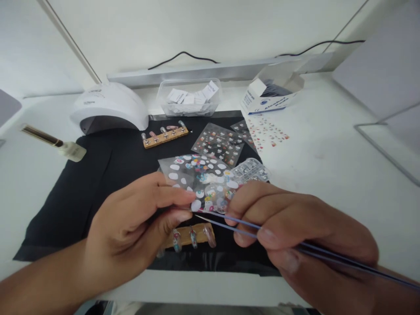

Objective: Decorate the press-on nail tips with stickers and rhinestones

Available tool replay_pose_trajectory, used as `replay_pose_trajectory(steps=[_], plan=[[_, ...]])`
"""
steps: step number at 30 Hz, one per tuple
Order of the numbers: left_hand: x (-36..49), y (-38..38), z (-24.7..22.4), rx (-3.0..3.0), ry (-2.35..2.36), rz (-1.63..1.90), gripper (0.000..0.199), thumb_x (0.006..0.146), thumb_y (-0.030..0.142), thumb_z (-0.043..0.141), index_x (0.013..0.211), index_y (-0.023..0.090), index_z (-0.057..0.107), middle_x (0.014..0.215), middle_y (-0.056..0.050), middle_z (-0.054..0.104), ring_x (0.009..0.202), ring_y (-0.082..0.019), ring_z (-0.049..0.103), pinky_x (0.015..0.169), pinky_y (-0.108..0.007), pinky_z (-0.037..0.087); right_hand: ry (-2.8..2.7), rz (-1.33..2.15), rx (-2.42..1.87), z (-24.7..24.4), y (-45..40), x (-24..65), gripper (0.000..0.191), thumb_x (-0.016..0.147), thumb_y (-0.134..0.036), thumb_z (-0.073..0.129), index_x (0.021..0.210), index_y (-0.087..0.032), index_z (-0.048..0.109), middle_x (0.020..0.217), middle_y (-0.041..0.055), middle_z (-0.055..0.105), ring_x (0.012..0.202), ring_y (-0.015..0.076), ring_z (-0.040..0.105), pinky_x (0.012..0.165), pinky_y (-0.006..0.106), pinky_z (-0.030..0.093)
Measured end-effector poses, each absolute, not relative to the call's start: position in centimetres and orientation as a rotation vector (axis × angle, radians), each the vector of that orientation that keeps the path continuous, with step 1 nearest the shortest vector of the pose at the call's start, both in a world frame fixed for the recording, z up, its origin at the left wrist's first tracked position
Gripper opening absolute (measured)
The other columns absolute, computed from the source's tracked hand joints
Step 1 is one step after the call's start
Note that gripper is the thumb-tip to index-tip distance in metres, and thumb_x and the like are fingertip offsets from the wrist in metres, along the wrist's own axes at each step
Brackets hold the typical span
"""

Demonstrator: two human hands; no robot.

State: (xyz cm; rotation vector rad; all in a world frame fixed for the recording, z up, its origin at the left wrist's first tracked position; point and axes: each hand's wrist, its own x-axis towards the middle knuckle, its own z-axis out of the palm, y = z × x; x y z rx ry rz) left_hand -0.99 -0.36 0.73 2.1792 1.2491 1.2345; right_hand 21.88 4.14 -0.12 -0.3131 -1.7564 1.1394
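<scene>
My left hand [131, 223] pinches the lower edge of a clear sticker sheet [183, 168] between thumb and fingers. White, pink, yellow and blue shapes are printed on the sheet. My right hand [295, 232] is closed on blue tweezers [313, 249], whose tips lie at the sheet's lower edge beside my left thumb. Whether the tips grip anything is too small to tell. Below the sheet, a wooden strip [198, 234] bears decorated nail tips, its left part hidden by my left hand. A round clear case [251, 169] of small gems sits behind my right fingers.
Behind are a white nail lamp [110, 105], a plastic box [188, 107] of packets and an alcohol pad carton [274, 94]. A bottle [74, 151] stands left. Another nail strip [166, 138] and more sticker sheets [218, 142] lie on the black mat [88, 183].
</scene>
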Motion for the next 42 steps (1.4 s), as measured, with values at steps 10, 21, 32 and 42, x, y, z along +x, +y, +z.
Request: replay_pose_trajectory(steps=[10, 21, 32, 42], plan=[[-0.90, -0.31, 0.57, 2.173, 1.238, 1.244, 0.018, 0.092, 0.013, 0.065, 0.108, 0.022, 0.068, 0.091, 0.000, 0.073, 0.085, -0.012, 0.069, 0.071, -0.018, 0.059, -1.751, 1.154, -0.289, -0.37, 4.33, 21.98, 0.011, 0.093, -0.018, 0.059, 0.096, -0.019, 0.070, 0.073, 0.0050, 0.068, 0.073, 0.0185, 0.068, 0.070, 0.037, 0.063], [-0.77, -0.36, 0.71, 2.160, 1.229, 1.259, 0.019, 0.090, 0.012, 0.067, 0.104, 0.024, 0.070, 0.091, -0.001, 0.074, 0.082, -0.014, 0.072, 0.067, -0.021, 0.061, -1.745, 1.172, -0.306, -0.11, 4.30, 21.80, 0.011, 0.093, -0.021, 0.061, 0.095, -0.021, 0.071, 0.070, 0.0043, 0.067, 0.073, 0.0190, 0.068, 0.069, 0.036, 0.063], [-0.74, -0.32, 0.87, 2.195, 1.206, 1.235, 0.018, 0.091, 0.011, 0.066, 0.106, 0.021, 0.067, 0.092, -0.002, 0.073, 0.084, -0.013, 0.071, 0.070, -0.019, 0.061, -1.743, 1.157, -0.293, -0.25, 4.29, 21.69, 0.011, 0.093, -0.019, 0.060, 0.092, -0.019, 0.070, 0.070, 0.0047, 0.067, 0.070, 0.0181, 0.069, 0.070, 0.036, 0.062], [-0.72, -0.33, 1.04, 2.182, 1.202, 1.242, 0.021, 0.089, 0.009, 0.066, 0.104, 0.023, 0.069, 0.093, -0.003, 0.074, 0.083, -0.014, 0.073, 0.070, -0.022, 0.063, -1.748, 1.171, -0.300, -0.18, 4.43, 21.70, 0.010, 0.094, -0.020, 0.060, 0.089, -0.020, 0.069, 0.068, 0.0034, 0.066, 0.072, 0.0178, 0.068, 0.068, 0.033, 0.062]])
